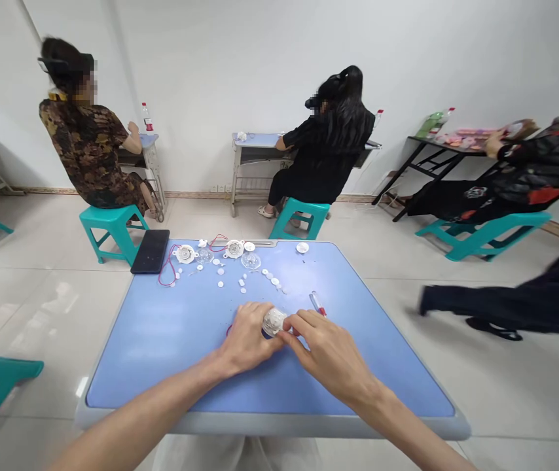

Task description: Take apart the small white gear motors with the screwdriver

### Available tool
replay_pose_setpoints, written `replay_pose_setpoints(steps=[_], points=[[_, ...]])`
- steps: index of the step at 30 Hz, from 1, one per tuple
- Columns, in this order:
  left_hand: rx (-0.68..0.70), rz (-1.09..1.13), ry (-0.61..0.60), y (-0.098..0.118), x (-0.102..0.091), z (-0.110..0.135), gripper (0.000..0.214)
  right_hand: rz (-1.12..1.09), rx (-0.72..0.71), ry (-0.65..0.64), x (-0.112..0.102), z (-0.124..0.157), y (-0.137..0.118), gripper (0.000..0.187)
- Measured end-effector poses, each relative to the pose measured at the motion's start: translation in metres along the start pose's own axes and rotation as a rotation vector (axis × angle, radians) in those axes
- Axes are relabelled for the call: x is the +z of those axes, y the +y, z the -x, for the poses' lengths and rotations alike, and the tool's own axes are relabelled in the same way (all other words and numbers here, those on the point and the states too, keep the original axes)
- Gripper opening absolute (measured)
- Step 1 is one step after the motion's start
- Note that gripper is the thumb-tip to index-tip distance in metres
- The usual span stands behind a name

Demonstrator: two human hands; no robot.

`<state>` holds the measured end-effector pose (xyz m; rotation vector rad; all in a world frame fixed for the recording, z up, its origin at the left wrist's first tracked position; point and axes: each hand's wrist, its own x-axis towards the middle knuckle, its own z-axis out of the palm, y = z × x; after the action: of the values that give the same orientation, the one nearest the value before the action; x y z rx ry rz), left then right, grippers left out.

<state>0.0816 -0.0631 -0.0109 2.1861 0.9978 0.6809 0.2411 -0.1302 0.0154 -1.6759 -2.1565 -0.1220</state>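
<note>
Near the middle of the blue desk (162,366), my left hand (249,335) is wrapped round a small white round part (274,321) with a ridged face. My right hand (326,350) meets it from the right, thumb and forefinger pinched at its edge. Whether a smaller piece sits between those fingertips I cannot make out. A bit of red cord shows left of my left hand. Just beyond my right hand lies a small clear tube with a red end (317,304).
Along the desk's far side lie white discs with red cords (185,254), a clear dome (251,260), several small white pieces (275,281) and a black phone (150,251). Seated people work at desks by the wall. Green stools (112,226) stand around; someone's dark-trousered leg (500,294) is at right.
</note>
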Motion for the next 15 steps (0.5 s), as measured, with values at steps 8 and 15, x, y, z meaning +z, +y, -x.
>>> replay_pose_setpoints(steps=[8, 15], points=[[-0.016, 0.002, -0.012, 0.0008, -0.0011, 0.0009, 0.031, 0.019, -0.045, 0.010, 0.0049, -0.0002, -0.0014, 0.026], [-0.013, 0.022, -0.009, 0.0005, -0.0019, 0.0007, 0.028, 0.015, -0.052, 0.022, 0.0012, 0.0010, -0.0083, 0.023]])
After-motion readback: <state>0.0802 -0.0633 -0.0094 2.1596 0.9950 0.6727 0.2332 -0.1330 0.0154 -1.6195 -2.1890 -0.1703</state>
